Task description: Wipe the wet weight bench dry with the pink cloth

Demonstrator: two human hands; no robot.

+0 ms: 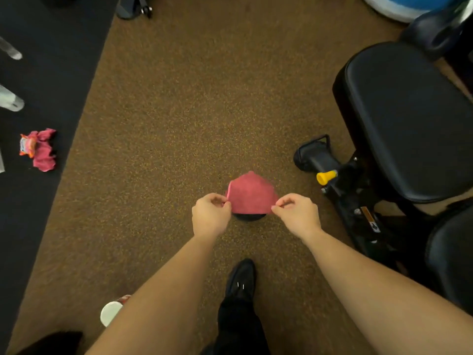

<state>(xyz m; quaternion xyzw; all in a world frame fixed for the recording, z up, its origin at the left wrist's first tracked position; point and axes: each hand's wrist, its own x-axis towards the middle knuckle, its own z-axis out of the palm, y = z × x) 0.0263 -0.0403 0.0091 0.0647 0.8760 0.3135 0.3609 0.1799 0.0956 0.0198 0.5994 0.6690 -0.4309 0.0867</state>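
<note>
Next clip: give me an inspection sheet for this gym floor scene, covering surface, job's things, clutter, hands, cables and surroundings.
Surface: brown speckled floor, with a dark mat along the left.
Job's things: pink cloth held stretched in the air; black weight bench at right, wetness not discernible.
Clutter: crumpled pink rag on the mat; paper cup lying by the left arm.
Hands: left hand and right hand each pinch a cloth corner.
Cables: nothing seen.
Surroundings: yellow knob on the bench frame; black shoe below.

No readable text anywhere. Orange-and-black warning sticker (370, 219) on weight bench frame (358, 201), print too small; lettering on crumpled wrapper (27, 146) blurred.
</note>
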